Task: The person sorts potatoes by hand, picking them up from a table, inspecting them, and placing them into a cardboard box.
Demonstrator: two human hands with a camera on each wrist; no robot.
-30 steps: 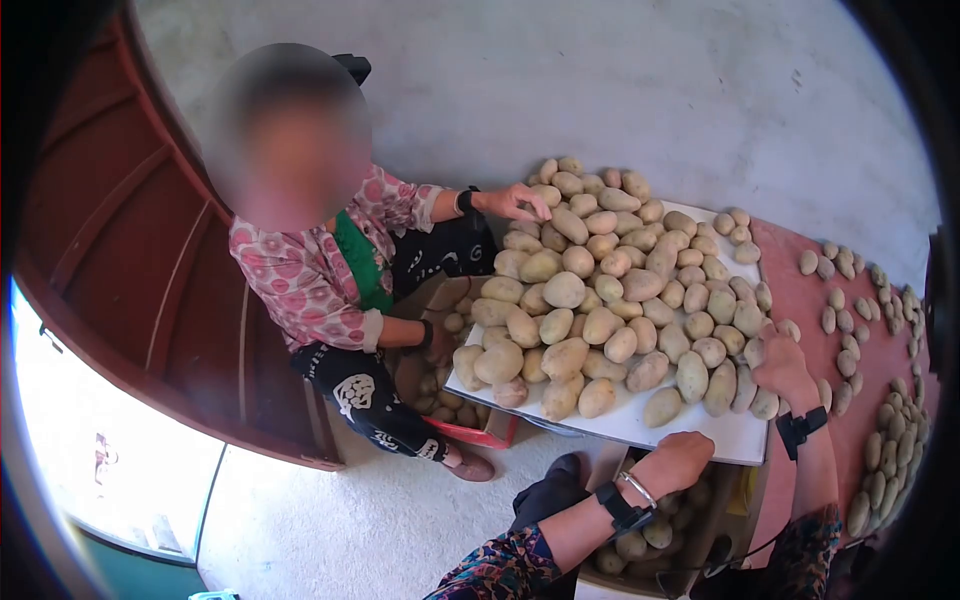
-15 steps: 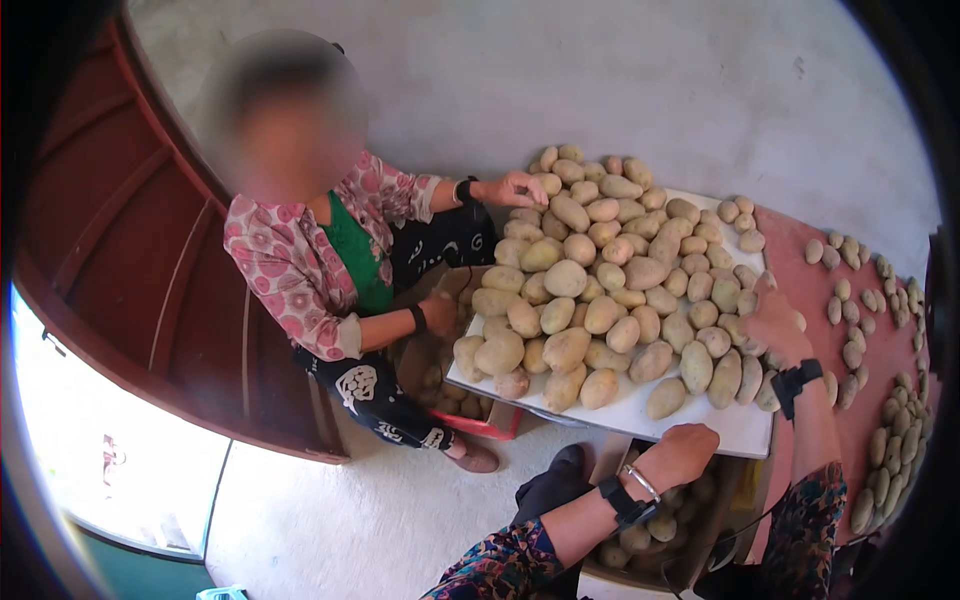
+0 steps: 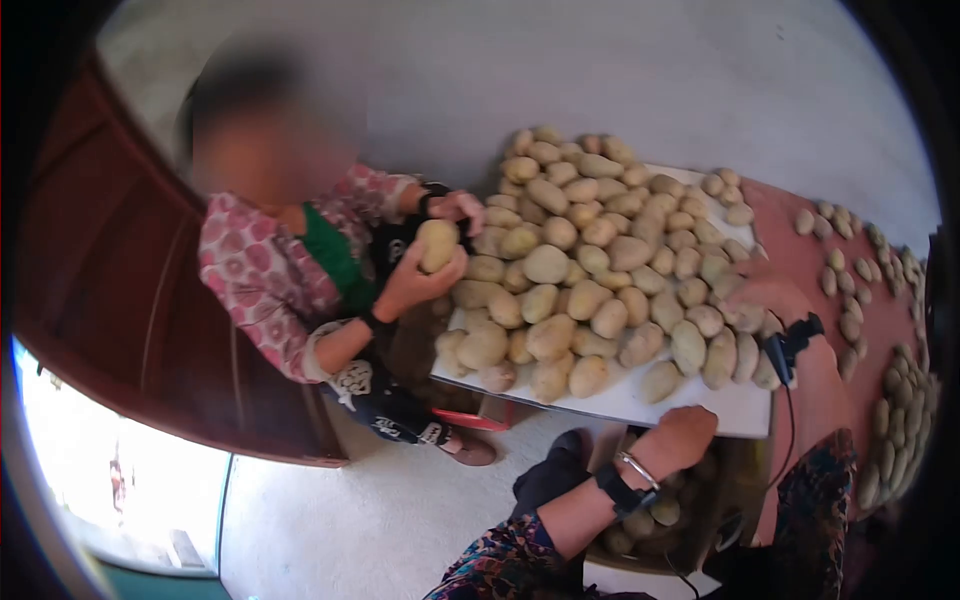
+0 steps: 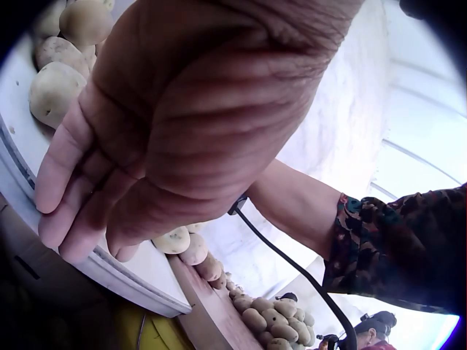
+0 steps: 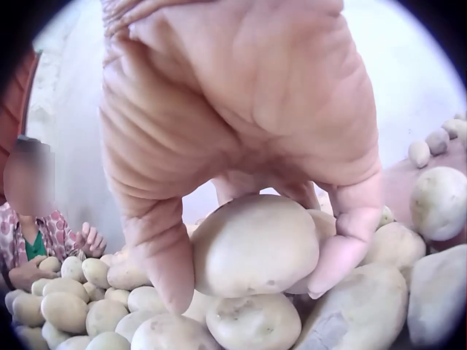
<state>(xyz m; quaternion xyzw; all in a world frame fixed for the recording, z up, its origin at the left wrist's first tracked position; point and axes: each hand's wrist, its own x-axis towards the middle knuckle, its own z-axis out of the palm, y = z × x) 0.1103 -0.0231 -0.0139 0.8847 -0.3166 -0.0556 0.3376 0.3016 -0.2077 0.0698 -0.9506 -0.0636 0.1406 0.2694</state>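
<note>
A heap of potatoes covers much of a white board. My right hand reaches in at the heap's right side. Its thumb and fingers pinch a potato from both sides, just above others in the heap, as the right wrist view shows. By the board's near edge, my left hand has loosely bent fingers and holds nothing. The left wrist view puts those fingertips over the board's rim, with a few potatoes beside them.
Across the board a seated person holds a potato. Loose potatoes lie on the reddish surface at right. A box of potatoes stands below the near edge. A cable hangs from my right wrist.
My right hand has moved farther over the heap, while my left stays by the near edge. The other person has lifted a potato from below. The head view has shifted slightly.
</note>
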